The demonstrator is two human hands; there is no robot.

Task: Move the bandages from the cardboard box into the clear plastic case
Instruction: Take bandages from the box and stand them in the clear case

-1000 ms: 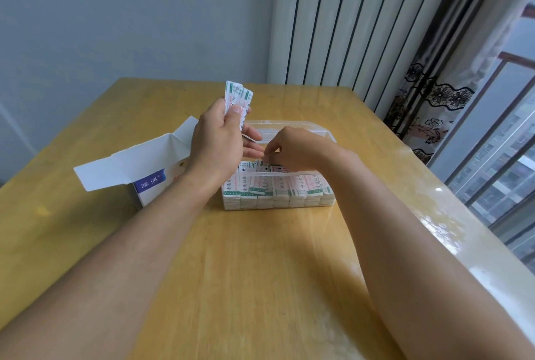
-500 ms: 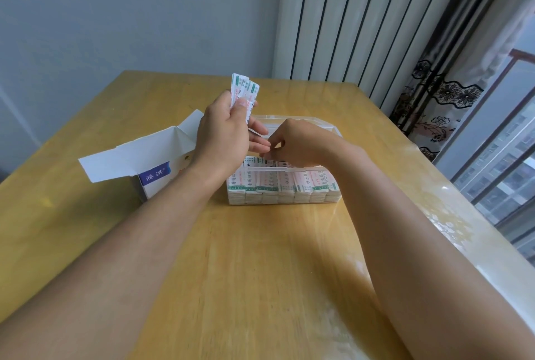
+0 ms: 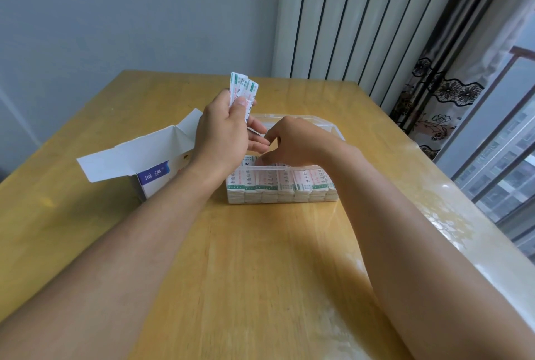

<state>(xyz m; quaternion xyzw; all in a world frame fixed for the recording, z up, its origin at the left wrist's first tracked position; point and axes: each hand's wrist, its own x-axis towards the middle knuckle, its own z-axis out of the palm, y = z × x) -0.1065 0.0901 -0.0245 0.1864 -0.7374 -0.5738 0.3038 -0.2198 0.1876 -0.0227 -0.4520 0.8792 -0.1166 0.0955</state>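
My left hand (image 3: 224,136) holds a small fan of wrapped bandages (image 3: 242,90) upright above the left end of the clear plastic case (image 3: 312,199). The case sits mid-table, its near row packed with stacked bandages (image 3: 278,184), its lid open at the back. My right hand (image 3: 295,141) hovers over the case with fingers curled down toward the stacks; its fingertips are hidden, so what they pinch I cannot tell. The white cardboard box (image 3: 150,165) with a blue label stands open to the left of the case, partly behind my left forearm.
The wooden table (image 3: 260,272) has a glossy cover on its right side. A white ribbed radiator (image 3: 347,17) stands behind the table. A patterned curtain (image 3: 440,99) and a window with a railing lie to the right.
Both hands keep nearly the same pose over the case. The camera has tilted up a little, shifting the table scene lower in view.
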